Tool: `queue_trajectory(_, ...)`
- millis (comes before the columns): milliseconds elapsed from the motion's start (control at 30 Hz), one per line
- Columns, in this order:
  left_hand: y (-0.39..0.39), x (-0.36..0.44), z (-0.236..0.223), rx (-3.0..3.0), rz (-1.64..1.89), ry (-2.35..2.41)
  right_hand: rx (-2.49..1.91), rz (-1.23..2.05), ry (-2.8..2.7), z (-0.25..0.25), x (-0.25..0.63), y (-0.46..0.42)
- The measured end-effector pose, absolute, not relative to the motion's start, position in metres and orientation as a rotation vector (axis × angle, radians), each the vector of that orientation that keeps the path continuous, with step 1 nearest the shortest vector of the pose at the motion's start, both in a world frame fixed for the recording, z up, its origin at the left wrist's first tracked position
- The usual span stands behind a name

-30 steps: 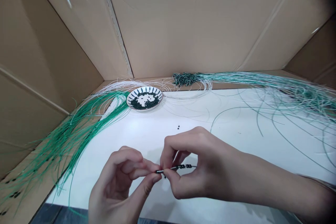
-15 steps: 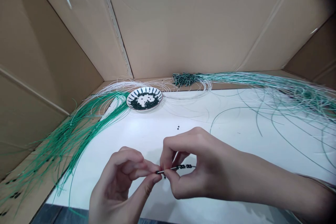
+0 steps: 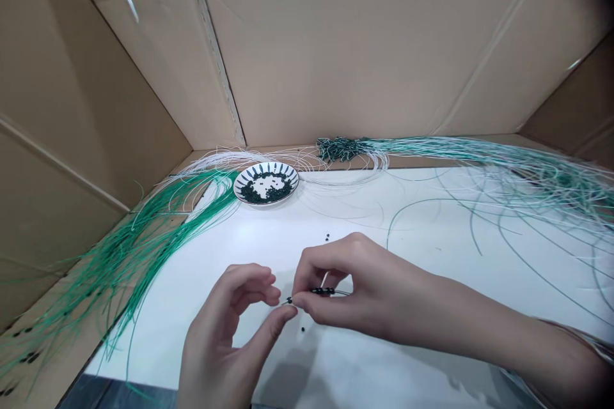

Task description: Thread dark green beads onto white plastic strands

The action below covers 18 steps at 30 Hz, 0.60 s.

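Note:
My right hand (image 3: 352, 278) pinches a thin wire (image 3: 341, 293) between thumb and forefinger. Several small black beads (image 3: 322, 291) are strung on it inside the curl of this hand. One more black bead (image 3: 289, 300) sits close to the wire's tip, just left of the pinch. My left hand (image 3: 235, 326) is beside that tip, its thumb just under it and its fingers parted from the thumb. A loose black bead (image 3: 302, 329) lies on the white board (image 3: 211, 294) below the hands.
Behind the hands stands a striped plate (image 3: 292, 174) of black beads. Two loose beads (image 3: 327, 238) lie in front of it. Green strands (image 3: 158, 255) spread at left; a beaded bundle (image 3: 343, 149) trails strands rightward. Cardboard walls (image 3: 359, 45) enclose the back and sides.
My left fingers have opened away from the wire tip, which they were pinching. My right hand still grips the wire, a little higher. The view has shifted slightly.

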<state>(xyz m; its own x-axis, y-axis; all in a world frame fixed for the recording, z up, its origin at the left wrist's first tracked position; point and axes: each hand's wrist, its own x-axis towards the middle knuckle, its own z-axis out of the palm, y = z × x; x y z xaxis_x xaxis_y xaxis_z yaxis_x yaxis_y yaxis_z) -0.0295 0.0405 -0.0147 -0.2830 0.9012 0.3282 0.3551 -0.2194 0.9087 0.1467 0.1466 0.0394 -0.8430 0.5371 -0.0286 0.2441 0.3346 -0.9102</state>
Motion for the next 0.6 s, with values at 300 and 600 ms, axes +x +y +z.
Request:
queue_trajectory(300,0.044,-0.027,-0.008,1.438,1.470,1.588,-0.718,1.614,-2.233,0.034,0.143,0.153)
queue_trajectory(600,0.045,-0.017,-0.007,1.323,1.552,1.614,-0.812,1.642,-2.213,0.041,0.149,0.153)
